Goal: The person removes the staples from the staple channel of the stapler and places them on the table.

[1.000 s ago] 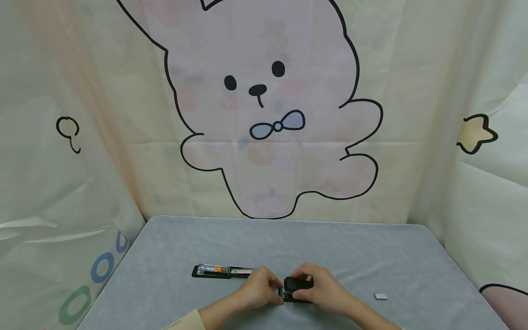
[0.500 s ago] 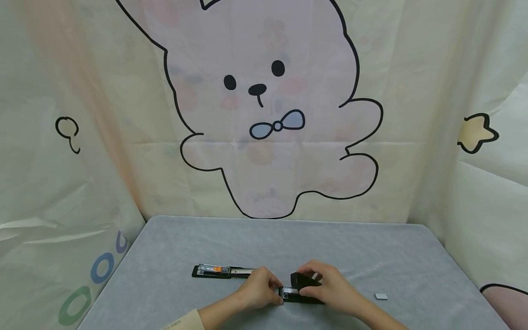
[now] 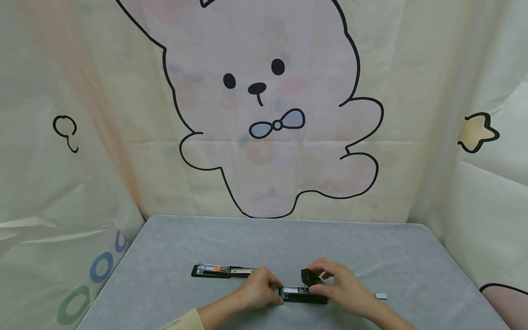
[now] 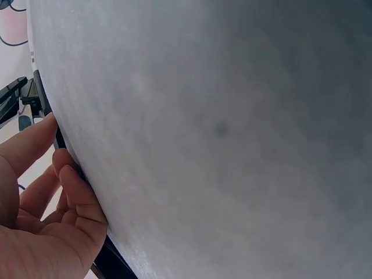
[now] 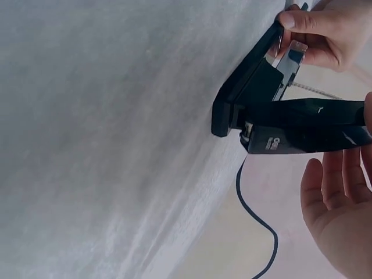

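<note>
A black stapler (image 3: pixel 305 298) lies on the grey cloth with its top cover (image 3: pixel 310 277) swung up, baring a metal staple channel. My left hand (image 3: pixel 260 289) pinches the left end of its base between thumb and fingers. My right hand (image 3: pixel 344 289) holds the raised cover between thumb and fingers, near the hinge end. In the right wrist view the cover (image 5: pixel 308 125) stands at a steep angle to the base (image 5: pixel 250 81), and my right hand (image 5: pixel 349 215) is partly cut off. My left hand (image 4: pixel 64 215) covers much of the stapler's end in the left wrist view.
Behind my left hand lies a long black item (image 3: pixel 211 271) with a clear and silver part marked orange, its right end hidden. A small light-grey block (image 3: pixel 381 296) lies right of my right hand. A patterned curtain (image 3: pixel 264 183) hangs behind the table.
My right hand has moved right and slightly up, swinging the stapler's cover higher and farther back, so more of the channel shows. My left hand has stayed at the base's end.
</note>
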`<state>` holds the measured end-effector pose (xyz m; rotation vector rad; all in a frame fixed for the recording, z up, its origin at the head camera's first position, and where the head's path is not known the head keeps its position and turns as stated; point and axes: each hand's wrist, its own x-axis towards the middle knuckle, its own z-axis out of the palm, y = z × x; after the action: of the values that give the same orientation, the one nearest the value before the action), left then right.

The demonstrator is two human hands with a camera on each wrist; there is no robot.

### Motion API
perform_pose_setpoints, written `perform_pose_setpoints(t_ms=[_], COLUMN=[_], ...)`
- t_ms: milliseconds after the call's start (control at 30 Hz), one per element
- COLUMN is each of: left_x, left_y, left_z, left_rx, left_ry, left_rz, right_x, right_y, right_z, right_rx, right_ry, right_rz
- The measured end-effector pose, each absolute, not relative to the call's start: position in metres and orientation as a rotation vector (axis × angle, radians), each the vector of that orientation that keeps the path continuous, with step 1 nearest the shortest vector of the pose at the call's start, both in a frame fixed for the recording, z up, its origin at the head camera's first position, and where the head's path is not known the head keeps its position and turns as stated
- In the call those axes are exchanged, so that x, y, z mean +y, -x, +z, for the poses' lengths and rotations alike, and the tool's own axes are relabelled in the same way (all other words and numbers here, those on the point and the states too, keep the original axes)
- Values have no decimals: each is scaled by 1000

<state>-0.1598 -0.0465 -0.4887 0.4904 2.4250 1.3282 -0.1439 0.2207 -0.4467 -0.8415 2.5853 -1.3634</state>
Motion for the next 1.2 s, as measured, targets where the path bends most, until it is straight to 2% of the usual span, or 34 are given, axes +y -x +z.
perform_pose_setpoints(t_ms=[433, 767, 1200], left_x=[-48, -48, -46], left_y=[161, 160, 160], left_z=[-488, -490, -489], left_rx=[2438, 2430, 2429], left_ry=[-495, -481, -492], left_rz=[1323, 1332, 1327], right_x=[236, 252, 273], right_y=[139, 137, 132], right_z=[-441, -442, -446], right_rx=[2617, 2620, 2552], right_ry=[657, 693, 605], right_rz=[-1378, -1424, -1523])
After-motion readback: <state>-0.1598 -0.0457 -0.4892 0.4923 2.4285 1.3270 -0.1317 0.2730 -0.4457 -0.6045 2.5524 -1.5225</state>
